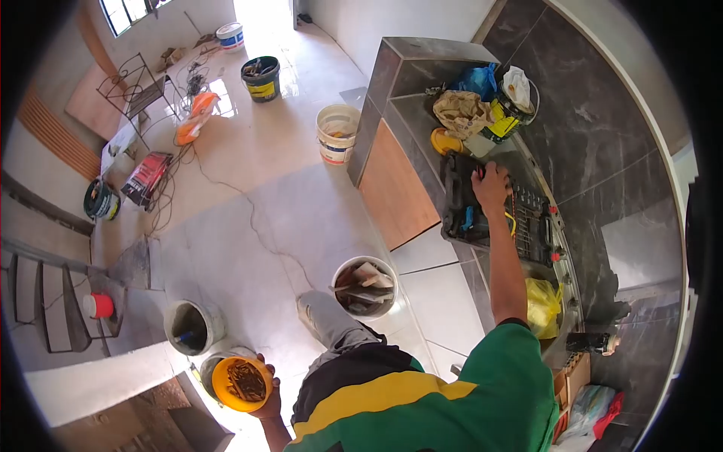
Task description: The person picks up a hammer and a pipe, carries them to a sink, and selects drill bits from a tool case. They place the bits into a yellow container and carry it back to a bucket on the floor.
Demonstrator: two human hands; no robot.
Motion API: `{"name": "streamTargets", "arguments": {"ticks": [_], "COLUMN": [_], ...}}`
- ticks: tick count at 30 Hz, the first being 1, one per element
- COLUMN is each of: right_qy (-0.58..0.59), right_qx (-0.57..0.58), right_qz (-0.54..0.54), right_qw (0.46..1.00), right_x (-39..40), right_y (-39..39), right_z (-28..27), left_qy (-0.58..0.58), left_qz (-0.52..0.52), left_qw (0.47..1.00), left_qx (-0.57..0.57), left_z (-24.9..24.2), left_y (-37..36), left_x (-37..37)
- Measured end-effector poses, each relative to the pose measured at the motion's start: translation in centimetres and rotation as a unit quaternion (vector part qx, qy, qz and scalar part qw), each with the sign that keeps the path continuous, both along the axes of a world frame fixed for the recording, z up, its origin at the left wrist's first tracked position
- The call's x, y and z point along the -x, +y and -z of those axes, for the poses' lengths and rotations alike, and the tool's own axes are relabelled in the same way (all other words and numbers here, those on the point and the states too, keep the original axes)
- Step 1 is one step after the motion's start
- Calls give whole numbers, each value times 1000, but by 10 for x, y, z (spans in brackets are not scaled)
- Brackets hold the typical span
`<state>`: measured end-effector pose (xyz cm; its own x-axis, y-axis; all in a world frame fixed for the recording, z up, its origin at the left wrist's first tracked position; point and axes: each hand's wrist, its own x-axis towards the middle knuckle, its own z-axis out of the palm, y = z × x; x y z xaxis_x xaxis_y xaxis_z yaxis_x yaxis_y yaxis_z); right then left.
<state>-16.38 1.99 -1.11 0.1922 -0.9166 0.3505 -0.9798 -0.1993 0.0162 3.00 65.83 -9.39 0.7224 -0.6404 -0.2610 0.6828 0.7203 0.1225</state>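
Observation:
In my left hand [273, 390] is a round yellow-orange tub [220, 386], its rim gripped at the side. Many thin brown pieces [247, 380] lie inside it, too small to name surely. My right hand [492, 184] reaches into an open black tool case [461, 218] on the tiled counter, near its far end. The fingers are curled around something dark and reddish that I cannot make out. Rows of bits and sockets [529, 202] fill the case beside my wrist, and a blue piece [468, 218] lies in it too.
Behind the case are a brown paper bag [461, 111], a yellow lid [446, 142] and a black bucket [509, 120]. A yellow plastic bag [544, 307] is nearer. A debris bucket [364, 313] stands by my leg. A cable [252, 218] crosses the floor. A metal-frame chair [143, 92] stands far left.

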Motion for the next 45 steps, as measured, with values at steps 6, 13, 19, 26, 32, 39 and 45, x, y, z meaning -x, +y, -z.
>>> {"name": "streamTargets", "arguments": {"ticks": [6, 13, 19, 26, 32, 39, 45], "right_qy": [-70, -43, 60, 10, -35, -7, -496], "right_qx": [-142, -181, -130, -226, -292, -327, -410], "right_qz": [-156, 16, -44, 85, 94, 190, 44], "right_qw": [975, 982, 989, 970, 951, 926, 764], "right_x": [-120, -142, -56, -137, -155, -185, -384], "right_y": [-51, -137, -226, -175, -167, -122, -90], "right_z": [45, 115, 241, 114, 122, 85, 4], "left_qy": [-43, -2, 12, -25, -26, 73, 82], "left_qz": [105, 230, 248, 255, 313, 420, 456], "left_qw": [993, 970, 969, 966, 949, 904, 879], "left_qx": [25, 75, 6, -39, -38, 27, 115], "left_z": [9, 2, -9, 11, -5, 6, 27], "left_y": [-79, -237, -360, -443, -517, -589, -644], "left_x": [-83, -216, -302, -353, -377, -427, -513]}}
